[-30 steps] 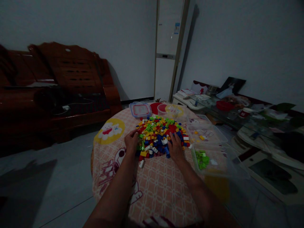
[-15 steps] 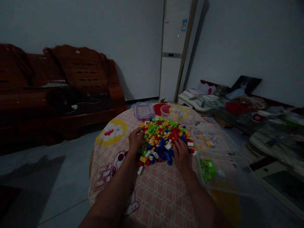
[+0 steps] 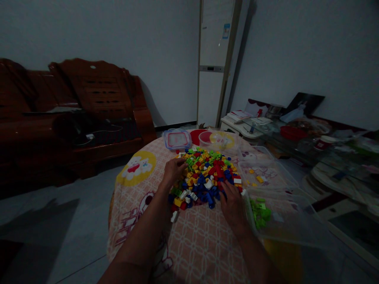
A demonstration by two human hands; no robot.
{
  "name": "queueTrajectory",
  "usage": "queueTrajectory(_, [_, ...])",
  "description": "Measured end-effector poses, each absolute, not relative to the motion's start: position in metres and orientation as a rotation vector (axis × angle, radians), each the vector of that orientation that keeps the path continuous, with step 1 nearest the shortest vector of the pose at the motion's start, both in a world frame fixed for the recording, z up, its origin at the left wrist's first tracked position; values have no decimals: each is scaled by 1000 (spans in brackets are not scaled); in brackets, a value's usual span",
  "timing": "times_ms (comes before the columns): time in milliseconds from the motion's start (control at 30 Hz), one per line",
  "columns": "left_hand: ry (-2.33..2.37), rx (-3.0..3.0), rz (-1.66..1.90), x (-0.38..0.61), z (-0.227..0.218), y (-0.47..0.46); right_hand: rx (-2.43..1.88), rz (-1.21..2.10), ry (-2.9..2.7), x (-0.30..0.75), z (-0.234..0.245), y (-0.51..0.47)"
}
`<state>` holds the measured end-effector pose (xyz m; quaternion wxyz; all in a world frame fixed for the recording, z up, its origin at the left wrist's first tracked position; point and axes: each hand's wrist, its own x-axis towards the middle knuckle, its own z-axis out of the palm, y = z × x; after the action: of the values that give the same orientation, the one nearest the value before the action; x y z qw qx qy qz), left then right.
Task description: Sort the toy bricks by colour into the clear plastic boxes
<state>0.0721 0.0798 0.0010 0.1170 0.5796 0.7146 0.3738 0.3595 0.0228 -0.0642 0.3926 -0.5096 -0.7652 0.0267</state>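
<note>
Pink patterned cloth covers the round table (image 3: 195,252), and its near part, from 5 to 7 o'clock, lies bare under both forearms, with the rim dropping to grey floor on the left. One stray white brick (image 3: 174,216) lies alone just short of the heap, at about 7 o'clock from it. The right hand (image 3: 233,205) rests palm down with fingers spread at the 5 o'clock edge of the pile of toy bricks (image 3: 207,175), its fingertips touching blue pieces. The left hand (image 3: 174,169) sits further off at the pile's 9 o'clock edge, fingers bent down among yellow and green bricks; whether it pinches one cannot be told. Just beside the right hand, at 3 o'clock, stands a clear plastic tub (image 3: 287,232) holding green bricks (image 3: 259,211), and beyond it a second clear tub (image 3: 266,173) with a few yellow pieces, so the right side is crowded. At 12 o'clock a lidded box (image 3: 177,139) and a clear round bowl (image 3: 217,140) close the far rim. Past the table stand a wooden sofa (image 3: 89,102) at 10 o'clock and a tall white air conditioner (image 3: 213,59) at 12.
</note>
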Motion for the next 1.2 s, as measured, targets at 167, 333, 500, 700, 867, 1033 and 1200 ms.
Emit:
queueTrajectory(167, [2129, 1710, 1069, 69, -5, 79, -1251, 97, -1935, 366, -66, 18])
queueTrajectory(333, [2204, 1776, 1104, 71, -9, 78, -1252, 106, -1908, 365, -64, 19])
queueTrajectory(500, [2190, 1782, 1198, 73, -12, 76, -1261, 118, -1928, 364, -61, 23])
queueTrajectory(700, [2101, 1678, 1212, 73, -11, 79, -1237, 126, -1959, 365, -60, 27])
queueTrajectory(867, [2038, 1552, 1331, 75, -15, 78, -1219, 114, -1985, 369, -66, 28])
queueTrajectory(1033, [1963, 1674, 1330, 76, -18, 74, -1206, 91, -1969, 369, -69, 28])
queueTrajectory(1200, [1930, 1707, 1236, 77, -21, 77, -1202, 111, -1979, 371, -68, 28])
